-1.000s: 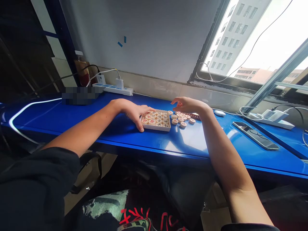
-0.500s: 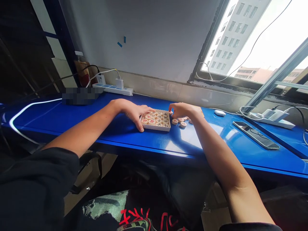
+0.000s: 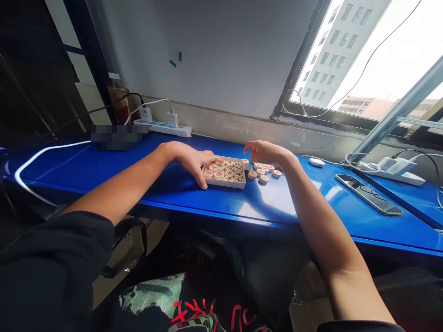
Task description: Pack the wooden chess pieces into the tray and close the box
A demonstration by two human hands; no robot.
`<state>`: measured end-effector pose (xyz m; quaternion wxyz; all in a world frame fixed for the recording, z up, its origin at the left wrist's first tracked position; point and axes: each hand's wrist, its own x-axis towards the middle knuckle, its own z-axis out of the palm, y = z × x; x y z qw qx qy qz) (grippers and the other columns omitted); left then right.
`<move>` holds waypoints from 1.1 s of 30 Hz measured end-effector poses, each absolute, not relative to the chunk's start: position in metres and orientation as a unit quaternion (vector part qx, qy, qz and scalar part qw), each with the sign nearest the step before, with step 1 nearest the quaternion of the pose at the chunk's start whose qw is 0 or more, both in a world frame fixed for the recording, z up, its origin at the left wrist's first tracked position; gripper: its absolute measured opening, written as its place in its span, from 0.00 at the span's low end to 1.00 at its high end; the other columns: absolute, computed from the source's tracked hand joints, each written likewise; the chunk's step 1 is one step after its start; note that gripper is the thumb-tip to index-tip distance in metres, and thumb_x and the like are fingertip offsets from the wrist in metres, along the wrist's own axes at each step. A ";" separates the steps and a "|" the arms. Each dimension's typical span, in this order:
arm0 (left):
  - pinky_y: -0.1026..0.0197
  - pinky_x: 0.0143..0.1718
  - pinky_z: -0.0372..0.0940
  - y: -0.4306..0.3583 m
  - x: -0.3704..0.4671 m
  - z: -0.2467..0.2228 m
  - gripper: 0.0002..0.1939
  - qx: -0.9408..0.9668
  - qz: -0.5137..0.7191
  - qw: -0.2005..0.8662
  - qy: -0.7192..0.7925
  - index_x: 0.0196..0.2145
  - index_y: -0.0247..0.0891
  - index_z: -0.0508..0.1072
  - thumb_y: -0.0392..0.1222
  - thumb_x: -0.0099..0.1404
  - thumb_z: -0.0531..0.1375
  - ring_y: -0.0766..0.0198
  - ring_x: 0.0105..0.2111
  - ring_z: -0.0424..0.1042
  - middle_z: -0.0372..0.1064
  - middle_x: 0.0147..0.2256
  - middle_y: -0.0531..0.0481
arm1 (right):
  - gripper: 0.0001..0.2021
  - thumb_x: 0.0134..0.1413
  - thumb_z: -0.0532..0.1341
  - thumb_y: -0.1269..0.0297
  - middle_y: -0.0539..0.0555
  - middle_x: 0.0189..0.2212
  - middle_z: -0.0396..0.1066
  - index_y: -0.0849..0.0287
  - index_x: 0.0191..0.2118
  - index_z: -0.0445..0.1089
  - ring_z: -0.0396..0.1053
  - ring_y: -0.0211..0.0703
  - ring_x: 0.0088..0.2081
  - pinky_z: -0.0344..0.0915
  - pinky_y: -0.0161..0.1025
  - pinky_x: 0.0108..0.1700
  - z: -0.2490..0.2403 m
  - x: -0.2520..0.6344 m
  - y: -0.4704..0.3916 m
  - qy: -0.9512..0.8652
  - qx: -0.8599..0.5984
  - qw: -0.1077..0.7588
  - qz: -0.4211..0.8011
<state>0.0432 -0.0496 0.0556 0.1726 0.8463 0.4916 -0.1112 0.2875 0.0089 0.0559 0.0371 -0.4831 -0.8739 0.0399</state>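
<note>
My left hand (image 3: pixel 197 163) spans the left end of a shallow white box (image 3: pixel 226 184); its thumb is at the near left corner and its fingers reach over the far side. Rows of round wooden Chinese chess pieces (image 3: pixel 229 173) fill the visible part of the box, some with red characters and some with black. My right hand (image 3: pixel 261 151) hovers just beyond the box's right end, fingers bent and apart, with nothing visible in them. Below it, a loose chess piece (image 3: pixel 245 162) rests by the far right corner of the box. Several more loose pieces (image 3: pixel 263 179) lie to the right.
Blue tabletop (image 3: pixel 194 203) extends to both sides. A phone (image 3: pixel 368 193) and a white mouse-like object (image 3: pixel 316 162) lie on the right. Power strips (image 3: pixel 162 129) with cables stand along the wall at left and also at far right. A window is at upper right.
My right hand has risen and moved back off the piece beside the box's corner, uncovering more of the loose pieces. My left hand stays on the box.
</note>
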 end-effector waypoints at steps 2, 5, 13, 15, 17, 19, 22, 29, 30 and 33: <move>0.52 0.61 0.48 -0.050 0.043 0.056 0.63 0.846 -0.120 0.166 0.493 0.67 0.49 0.43 0.65 0.37 0.66 0.42 0.61 0.49 0.50 0.63 0.49 | 0.21 0.49 0.60 0.63 0.52 0.42 0.73 0.53 0.52 0.67 0.70 0.39 0.32 0.60 0.32 0.25 0.056 0.288 0.009 -0.871 -0.489 0.009 0.045; 0.52 0.61 0.48 -0.048 0.043 0.056 0.63 0.849 -0.129 0.157 0.489 0.67 0.48 0.43 0.66 0.39 0.65 0.42 0.61 0.49 0.49 0.63 0.48 | 0.22 0.48 0.62 0.56 0.52 0.42 0.73 0.53 0.51 0.67 0.71 0.40 0.33 0.61 0.32 0.27 0.056 0.286 0.009 -0.877 -0.475 -0.031 0.058; 0.52 0.61 0.47 -0.045 0.040 0.054 0.63 0.852 -0.139 0.148 0.483 0.67 0.47 0.40 0.67 0.40 0.64 0.42 0.62 0.48 0.47 0.64 0.47 | 0.27 0.45 0.62 0.64 0.53 0.43 0.73 0.47 0.55 0.64 0.70 0.42 0.29 0.59 0.34 0.22 0.060 0.274 -0.017 -0.869 -0.487 -0.068 0.054; 0.52 0.61 0.47 -0.045 0.040 0.055 0.64 0.851 -0.142 0.148 0.484 0.68 0.47 0.40 0.67 0.40 0.64 0.43 0.62 0.48 0.47 0.64 0.47 | 0.28 0.45 0.61 0.67 0.53 0.44 0.73 0.48 0.55 0.64 0.70 0.42 0.28 0.59 0.34 0.22 0.061 0.272 -0.021 -0.867 -0.492 -0.065 0.052; 0.52 0.61 0.47 -0.046 0.041 0.055 0.64 0.851 -0.138 0.148 0.485 0.68 0.47 0.40 0.67 0.39 0.64 0.42 0.62 0.48 0.47 0.64 0.47 | 0.27 0.45 0.60 0.68 0.53 0.44 0.73 0.49 0.55 0.64 0.71 0.42 0.30 0.59 0.33 0.23 0.061 0.272 -0.019 -0.869 -0.488 -0.058 0.050; 0.52 0.61 0.47 -0.046 0.041 0.055 0.63 0.851 -0.135 0.147 0.485 0.67 0.47 0.41 0.67 0.39 0.64 0.42 0.61 0.48 0.47 0.64 0.47 | 0.26 0.46 0.60 0.68 0.52 0.43 0.74 0.50 0.55 0.65 0.71 0.42 0.33 0.60 0.33 0.24 0.060 0.273 -0.014 -0.873 -0.482 -0.049 0.054; 0.52 0.61 0.48 -0.046 0.041 0.055 0.62 0.853 -0.137 0.147 0.482 0.67 0.48 0.41 0.67 0.40 0.64 0.43 0.61 0.49 0.49 0.63 0.48 | 0.26 0.47 0.61 0.67 0.52 0.42 0.74 0.52 0.55 0.64 0.71 0.41 0.34 0.61 0.32 0.25 0.057 0.277 -0.003 -0.876 -0.477 -0.041 0.064; 0.53 0.60 0.49 -0.045 0.040 0.055 0.63 0.853 -0.145 0.141 0.482 0.67 0.46 0.41 0.68 0.40 0.64 0.43 0.61 0.49 0.47 0.64 0.47 | 0.25 0.49 0.61 0.65 0.52 0.45 0.73 0.51 0.55 0.63 0.71 0.41 0.34 0.60 0.33 0.25 0.054 0.285 0.008 -0.862 -0.504 -0.031 0.038; 0.53 0.60 0.49 -0.045 0.040 0.055 0.63 0.852 -0.147 0.141 0.482 0.67 0.47 0.41 0.68 0.40 0.63 0.43 0.61 0.49 0.48 0.63 0.47 | 0.24 0.49 0.61 0.65 0.52 0.45 0.73 0.52 0.55 0.63 0.71 0.41 0.35 0.60 0.33 0.26 0.054 0.285 0.009 -0.863 -0.503 -0.028 0.038; 0.52 0.60 0.49 -0.045 0.041 0.055 0.63 0.855 -0.142 0.143 0.479 0.67 0.48 0.40 0.67 0.40 0.64 0.42 0.61 0.50 0.50 0.62 0.48 | 0.19 0.52 0.59 0.64 0.54 0.44 0.72 0.54 0.52 0.66 0.70 0.41 0.36 0.59 0.33 0.28 0.054 0.282 0.005 -0.870 -0.493 -0.007 0.017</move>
